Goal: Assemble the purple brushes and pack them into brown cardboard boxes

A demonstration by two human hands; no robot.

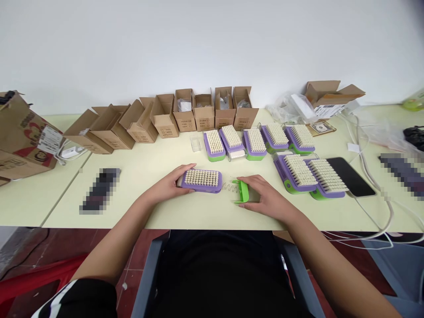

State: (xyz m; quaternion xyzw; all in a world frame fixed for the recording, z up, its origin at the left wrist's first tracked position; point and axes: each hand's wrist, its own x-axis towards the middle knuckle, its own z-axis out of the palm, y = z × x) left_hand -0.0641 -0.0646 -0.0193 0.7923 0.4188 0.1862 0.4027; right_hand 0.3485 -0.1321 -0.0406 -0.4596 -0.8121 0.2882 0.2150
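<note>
My left hand (170, 182) grips the left end of a purple-framed brush (202, 187) with cream bristles, which lies bristles up on the pale table (132, 212). My right hand (265, 194) is curled over a green plastic part (243, 192), with its fingertips on that part's near side. A thin metal coil spring (230, 187) lies stretched on the table between the brush and the green part. The spring appears to touch both, though its ends are hard to see. The underside of the brush is hidden.
Several finished-looking purple and green brushes (274, 137) stand at the back and right. A row of open cardboard boxes (183, 110) lines the far edge. A black smartphone (351, 176) lies at right, with white cables (374, 176) beyond it. A pixelated object (99, 191) lies at left.
</note>
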